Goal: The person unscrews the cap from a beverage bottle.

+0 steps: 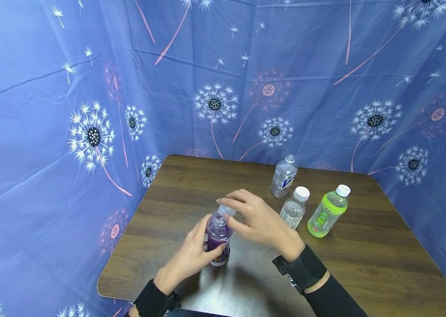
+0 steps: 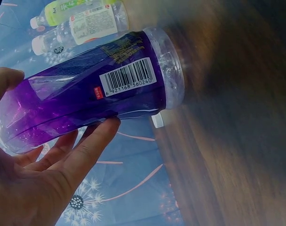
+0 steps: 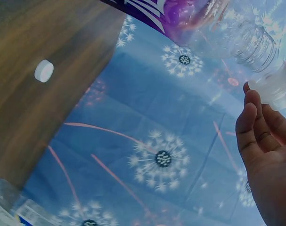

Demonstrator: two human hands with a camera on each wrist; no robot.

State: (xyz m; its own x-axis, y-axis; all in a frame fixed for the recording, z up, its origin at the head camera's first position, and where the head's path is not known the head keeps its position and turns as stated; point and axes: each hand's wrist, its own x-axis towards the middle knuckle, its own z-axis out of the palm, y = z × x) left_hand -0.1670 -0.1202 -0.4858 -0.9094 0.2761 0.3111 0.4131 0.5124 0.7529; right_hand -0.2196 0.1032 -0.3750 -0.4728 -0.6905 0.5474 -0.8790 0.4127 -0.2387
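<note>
A clear plastic bottle with a purple label (image 1: 220, 235) stands slightly tilted near the front of the table. Around its side curl the fingers and thumb of my left hand (image 1: 192, 255). My right hand (image 1: 260, 220) pinches a translucent white cap (image 3: 271, 89) at the bottle's mouth. In the right wrist view the cap sits just off the bare threaded neck (image 3: 259, 47), tilted against it. The left wrist view shows the bottle's barcode (image 2: 128, 76) and clear base, with my thumb on one side and fingers on the other.
A loose white cap (image 3: 44, 70) lies on the wooden table (image 1: 159, 229). To the right stand an uncapped clear bottle (image 1: 283, 178), a clear bottle with a white cap (image 1: 293, 212) and a green-labelled bottle (image 1: 326, 213). Blue dandelion-print cloth (image 1: 175, 110) hangs behind.
</note>
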